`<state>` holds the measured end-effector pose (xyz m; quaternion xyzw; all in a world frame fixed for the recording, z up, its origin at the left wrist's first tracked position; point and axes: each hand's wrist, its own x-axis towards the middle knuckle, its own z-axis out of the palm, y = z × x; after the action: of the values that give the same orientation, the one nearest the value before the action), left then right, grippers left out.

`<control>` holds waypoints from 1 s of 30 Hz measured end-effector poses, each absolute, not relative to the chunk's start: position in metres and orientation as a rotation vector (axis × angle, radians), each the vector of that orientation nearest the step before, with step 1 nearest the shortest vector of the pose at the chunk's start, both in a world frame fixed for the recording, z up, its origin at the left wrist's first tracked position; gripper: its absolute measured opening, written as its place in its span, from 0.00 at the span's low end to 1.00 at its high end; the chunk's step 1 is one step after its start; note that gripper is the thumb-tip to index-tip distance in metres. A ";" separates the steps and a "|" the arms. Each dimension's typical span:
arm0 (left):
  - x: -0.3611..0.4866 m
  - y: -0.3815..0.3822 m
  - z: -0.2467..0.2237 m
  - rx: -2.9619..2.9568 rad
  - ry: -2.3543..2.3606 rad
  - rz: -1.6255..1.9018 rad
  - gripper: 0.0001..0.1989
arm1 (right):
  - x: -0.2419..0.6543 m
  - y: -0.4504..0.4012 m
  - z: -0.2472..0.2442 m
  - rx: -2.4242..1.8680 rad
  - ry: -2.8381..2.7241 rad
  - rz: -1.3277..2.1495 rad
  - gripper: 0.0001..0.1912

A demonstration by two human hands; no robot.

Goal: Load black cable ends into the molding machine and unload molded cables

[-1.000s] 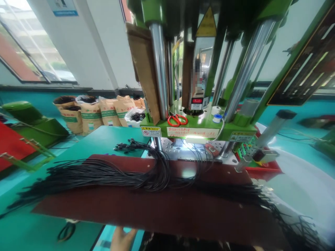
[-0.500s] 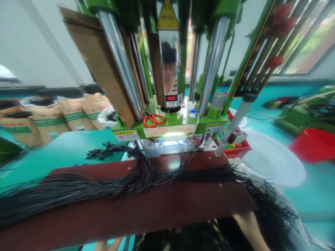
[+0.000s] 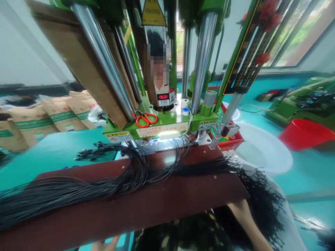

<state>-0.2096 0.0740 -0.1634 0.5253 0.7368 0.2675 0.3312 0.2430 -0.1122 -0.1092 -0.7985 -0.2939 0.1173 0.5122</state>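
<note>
black cables (image 3: 78, 191) lie lengthwise on the brown surface (image 3: 157, 205) before the green press (image 3: 172, 120), probably so they stay ordered while some loop toward it. the left hand (image 3: 104, 245) and right hand (image 3: 239, 210) are at the near edge, perhaps steadying it; each grip is partly hidden, its closure impossible to tell. unlike a second ago, the right hand shows and the view points further right.

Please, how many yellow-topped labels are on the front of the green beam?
2: the left label at the left end of the green beam, above the black cables; the right label toward its right end.
</note>
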 end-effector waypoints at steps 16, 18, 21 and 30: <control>-0.189 0.055 -0.050 1.774 1.612 0.107 0.24 | 0.264 -0.134 -0.118 -1.897 -0.714 0.414 0.28; -0.159 0.044 -0.021 1.959 1.291 -0.013 0.23 | 0.264 -0.135 -0.119 -1.897 -0.702 0.401 0.29; -0.089 0.034 0.016 2.264 0.786 0.039 0.23 | 0.261 -0.134 -0.117 -1.899 -0.698 0.405 0.29; 0.096 0.074 0.012 3.067 0.484 0.308 0.27 | 0.266 -0.132 -0.093 -1.821 -0.834 0.425 0.33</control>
<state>0.0964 0.0736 0.0120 0.9829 0.1551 0.0988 0.0108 0.2660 -0.1322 -0.0931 -0.7597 -0.3477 0.1772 0.5201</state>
